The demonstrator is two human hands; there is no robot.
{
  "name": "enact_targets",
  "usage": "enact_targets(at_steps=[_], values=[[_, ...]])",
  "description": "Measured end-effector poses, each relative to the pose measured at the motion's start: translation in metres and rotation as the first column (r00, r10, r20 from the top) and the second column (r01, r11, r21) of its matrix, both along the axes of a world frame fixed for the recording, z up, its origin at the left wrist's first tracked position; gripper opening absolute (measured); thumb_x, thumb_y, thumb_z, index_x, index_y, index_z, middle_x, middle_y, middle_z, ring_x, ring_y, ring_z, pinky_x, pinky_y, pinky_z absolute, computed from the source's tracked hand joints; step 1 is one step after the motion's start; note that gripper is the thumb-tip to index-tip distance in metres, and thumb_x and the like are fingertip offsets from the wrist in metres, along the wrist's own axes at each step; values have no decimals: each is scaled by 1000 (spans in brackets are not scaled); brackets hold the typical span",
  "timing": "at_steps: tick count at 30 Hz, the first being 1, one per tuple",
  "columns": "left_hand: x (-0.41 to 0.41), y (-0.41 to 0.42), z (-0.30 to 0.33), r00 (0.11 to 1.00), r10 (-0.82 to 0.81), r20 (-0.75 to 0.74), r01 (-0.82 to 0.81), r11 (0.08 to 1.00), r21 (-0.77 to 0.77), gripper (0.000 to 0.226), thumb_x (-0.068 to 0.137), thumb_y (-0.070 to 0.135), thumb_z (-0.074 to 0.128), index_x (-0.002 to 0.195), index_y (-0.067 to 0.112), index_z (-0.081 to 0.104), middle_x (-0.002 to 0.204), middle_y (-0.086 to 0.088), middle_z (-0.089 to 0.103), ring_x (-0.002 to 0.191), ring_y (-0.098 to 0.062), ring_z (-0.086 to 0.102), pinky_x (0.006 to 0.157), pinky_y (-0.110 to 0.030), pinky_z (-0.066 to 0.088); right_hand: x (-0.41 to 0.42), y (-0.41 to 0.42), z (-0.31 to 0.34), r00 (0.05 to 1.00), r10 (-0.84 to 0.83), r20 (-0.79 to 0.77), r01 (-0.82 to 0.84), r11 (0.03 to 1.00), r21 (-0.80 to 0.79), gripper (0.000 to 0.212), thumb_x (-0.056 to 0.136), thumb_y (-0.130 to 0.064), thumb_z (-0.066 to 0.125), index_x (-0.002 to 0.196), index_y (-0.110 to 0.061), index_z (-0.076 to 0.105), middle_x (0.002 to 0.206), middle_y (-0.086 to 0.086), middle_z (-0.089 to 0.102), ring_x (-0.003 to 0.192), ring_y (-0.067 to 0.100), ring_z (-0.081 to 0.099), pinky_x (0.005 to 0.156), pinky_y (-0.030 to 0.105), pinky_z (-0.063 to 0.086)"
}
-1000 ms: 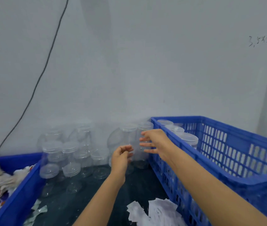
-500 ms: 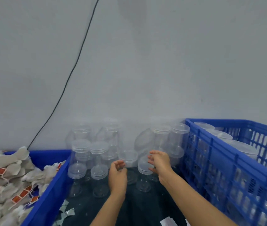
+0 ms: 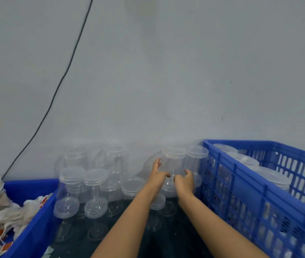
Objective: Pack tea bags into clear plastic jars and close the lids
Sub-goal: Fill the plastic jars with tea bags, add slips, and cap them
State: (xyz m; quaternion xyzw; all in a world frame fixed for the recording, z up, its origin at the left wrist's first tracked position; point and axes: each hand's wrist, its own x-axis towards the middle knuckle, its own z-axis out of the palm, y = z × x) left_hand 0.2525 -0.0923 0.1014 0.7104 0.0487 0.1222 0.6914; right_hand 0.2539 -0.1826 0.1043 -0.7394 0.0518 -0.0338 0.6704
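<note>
Clear plastic all over the dark surface: lidded jars (image 3: 71, 190) standing upright and stacked in twos against the pale grey wall (image 3: 166, 71), smooth-walled, round, with ribbed screw lids. Since half a second ago, both hands raised from the low jars at the front up to a taller jar (image 3: 174, 164) at the back, just beside the blue crate (image 3: 241, 183). Left hand (image 3: 157, 177) now curled round that jar's left side, one finger lifted against the wall of it; right hand (image 3: 185, 180) cupped round its lower right side, fingers bent inward. Held between the two, then, lid on, upright or nearly so. Whether lifted clear of the jar beneath, cannot tell through the transparent plastic.

Right of the arms, the crate: hard moulded plastic, slotted lattice walls, more lidded jars inside showing their flat round tops. Left, a solid-walled blue bin (image 3: 34, 220) heaped with tea bags (image 3: 1, 207), crumpled off-white paper with red-orange tags, seen lower and more to the edge than before. Thin black cable (image 3: 62, 79) running down the wall to the bin's far corner.
</note>
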Motion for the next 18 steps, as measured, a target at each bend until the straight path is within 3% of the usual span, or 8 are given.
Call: enact_targets(at_steps=[3,6,10,14,16,18], values=[[2,-6,-2,1000,24,2,-24,995,-92,81,86,-8,52,152,22,18,158,-4,22,138,-21,31,94,-25,33,-2,-4,2,997,80,3,-79,996,-27,67,91,-8,50,151,-21,23,146,11,41,125,31,47,104,47,41],[-8,-8,-4,998,56,33,-53,995,-84,84,83,-5,62,151,23,21,157,-1,24,133,-16,34,97,-25,35,-7,-5,6,990,138,5,-138,990,15,68,91,-8,49,151,-21,21,144,11,43,119,26,47,96,38,41],[-33,-1,2,984,144,107,-140,989,-48,80,83,-2,68,148,23,29,155,1,26,134,-17,33,105,-30,36,-25,-2,16,979,190,80,-192,981,25,67,90,-5,49,149,-23,24,146,9,38,127,28,43,103,41,40],[-81,12,7,962,219,163,-211,975,-63,79,79,8,76,145,23,36,146,3,33,132,-18,39,109,-44,40,-74,2,24,938,251,238,-274,959,71,59,88,-5,56,139,-27,35,131,6,44,111,17,52,82,24,46],[-109,17,5,954,242,177,-241,970,-25,82,77,13,79,145,27,35,137,4,31,127,-13,39,105,-40,44,-104,4,22,916,286,282,-325,940,101,54,88,-3,57,133,-27,39,124,4,46,103,10,53,70,16,45],[-139,22,-2,951,253,178,-261,965,23,83,74,16,82,142,32,35,133,4,28,124,-10,39,95,-30,49,-133,5,12,898,328,294,-371,923,102,49,90,-4,56,129,-28,40,121,2,46,103,7,52,67,15,44]])
